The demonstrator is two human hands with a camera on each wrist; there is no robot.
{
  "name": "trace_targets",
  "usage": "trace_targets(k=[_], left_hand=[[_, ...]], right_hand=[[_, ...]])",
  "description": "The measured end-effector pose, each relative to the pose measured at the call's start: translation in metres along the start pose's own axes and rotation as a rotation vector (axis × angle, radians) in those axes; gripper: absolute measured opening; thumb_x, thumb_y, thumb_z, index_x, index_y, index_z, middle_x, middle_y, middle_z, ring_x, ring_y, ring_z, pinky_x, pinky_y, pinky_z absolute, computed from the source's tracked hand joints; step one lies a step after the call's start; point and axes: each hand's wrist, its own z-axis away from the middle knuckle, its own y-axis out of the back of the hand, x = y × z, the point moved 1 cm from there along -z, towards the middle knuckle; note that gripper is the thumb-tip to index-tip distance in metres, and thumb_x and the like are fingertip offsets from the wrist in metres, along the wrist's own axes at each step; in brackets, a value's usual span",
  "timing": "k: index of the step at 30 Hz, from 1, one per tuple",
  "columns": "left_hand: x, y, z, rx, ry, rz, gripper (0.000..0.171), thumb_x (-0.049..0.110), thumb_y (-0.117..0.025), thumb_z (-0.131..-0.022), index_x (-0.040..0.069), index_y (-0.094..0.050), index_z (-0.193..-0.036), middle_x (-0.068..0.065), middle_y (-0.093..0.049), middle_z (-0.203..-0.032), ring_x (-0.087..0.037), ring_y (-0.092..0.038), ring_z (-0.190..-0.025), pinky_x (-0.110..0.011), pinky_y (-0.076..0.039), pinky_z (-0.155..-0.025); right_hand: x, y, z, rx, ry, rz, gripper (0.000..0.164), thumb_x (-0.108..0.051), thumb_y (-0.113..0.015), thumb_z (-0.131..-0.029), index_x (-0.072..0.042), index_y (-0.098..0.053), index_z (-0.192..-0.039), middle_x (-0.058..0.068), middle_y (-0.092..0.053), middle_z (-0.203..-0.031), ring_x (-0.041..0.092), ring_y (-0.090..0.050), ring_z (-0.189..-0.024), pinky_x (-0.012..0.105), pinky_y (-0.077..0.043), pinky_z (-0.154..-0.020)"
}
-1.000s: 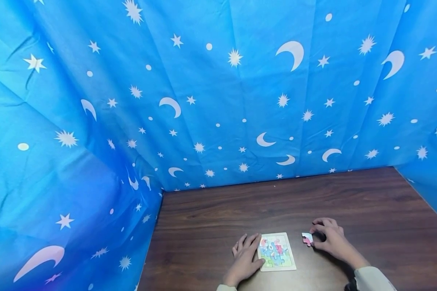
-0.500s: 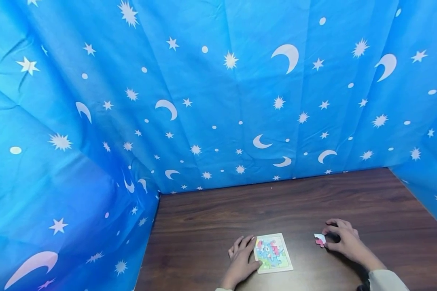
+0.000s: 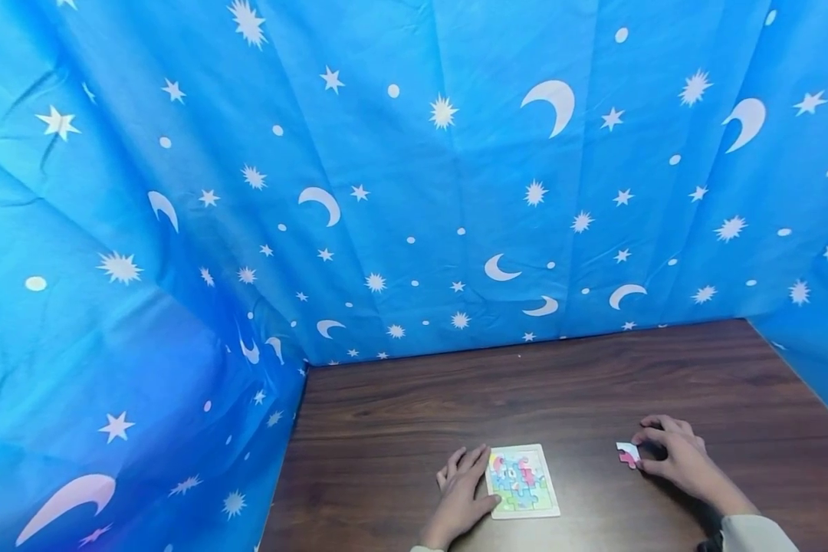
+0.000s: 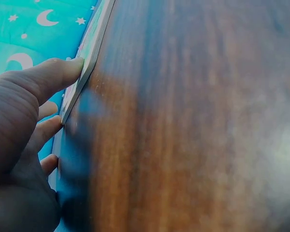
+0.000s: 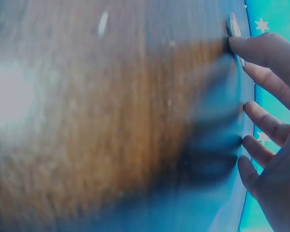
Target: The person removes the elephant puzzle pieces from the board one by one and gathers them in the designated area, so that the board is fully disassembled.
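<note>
Pinching a puzzle piece [image 3: 627, 455], right fingers [image 5: 258, 48] nearly meet; spread left fingers [image 4: 58, 75] touch the puzzle [image 3: 523, 481].

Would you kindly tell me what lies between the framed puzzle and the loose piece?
In the head view, only bare tabletop lies between the framed puzzle and the loose piece.

The left hand [image 3: 458, 498] is touching a framed puzzle [image 3: 522, 483] on the tabletop [image 3: 455, 406]; the right hand [image 3: 679, 460] is pinching a pink-and-white piece [image 3: 627, 454], well apart from the puzzle; star-printed blue cloth [image 3: 400, 161] is hanging behind.
</note>
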Motion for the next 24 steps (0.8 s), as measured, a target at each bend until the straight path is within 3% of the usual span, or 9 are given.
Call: trace_targets(k=[9,14,17,24], left_hand=[[-0.004,0.002,-0.002,-0.007,0.04,0.002,0.078,0.034,-0.075,-0.082,0.01,-0.048,-0.151,-0.003,-0.046,-0.154,-0.035,-0.033,-0.14,-0.054,-0.027,-0.096],[-0.004,0.001,-0.002,-0.016,0.047,0.006,0.076,0.034,-0.075,-0.083,0.01,-0.049,-0.15,-0.002,-0.046,-0.154,-0.035,-0.032,-0.14,-0.055,-0.026,-0.097],[-0.004,-0.001,0.0,-0.018,0.05,0.01,0.076,0.035,-0.075,-0.083,0.009,-0.05,-0.15,-0.002,-0.046,-0.154,-0.035,-0.032,-0.14,-0.055,-0.026,-0.098],[-0.005,-0.004,-0.002,0.001,0.063,0.001,0.076,0.035,-0.076,-0.08,0.012,-0.052,-0.148,0.001,-0.048,-0.153,-0.033,-0.033,-0.14,-0.052,-0.027,-0.097]], right_hand=[[0.0,0.003,-0.007,-0.049,-0.041,-0.013,0.027,-0.01,-0.086,-0.071,-0.01,-0.072,-0.094,0.028,-0.051,-0.122,0.058,-0.039,-0.111,0.071,-0.03,-0.079],[-0.004,0.009,-0.012,-0.095,-0.082,0.004,0.043,-0.013,-0.085,-0.072,-0.002,-0.069,-0.109,0.031,-0.052,-0.121,0.06,-0.041,-0.11,0.073,-0.032,-0.077],[-0.012,0.008,-0.013,-0.071,-0.068,0.0,0.048,-0.014,-0.085,-0.072,0.001,-0.067,-0.114,0.029,-0.056,-0.116,0.057,-0.044,-0.108,0.073,-0.036,-0.076],[-0.043,-0.016,-0.027,0.08,0.1,-0.029,0.033,-0.015,-0.086,-0.073,-0.008,-0.072,-0.103,0.019,-0.061,-0.112,0.05,-0.047,-0.108,0.07,-0.037,-0.079]])
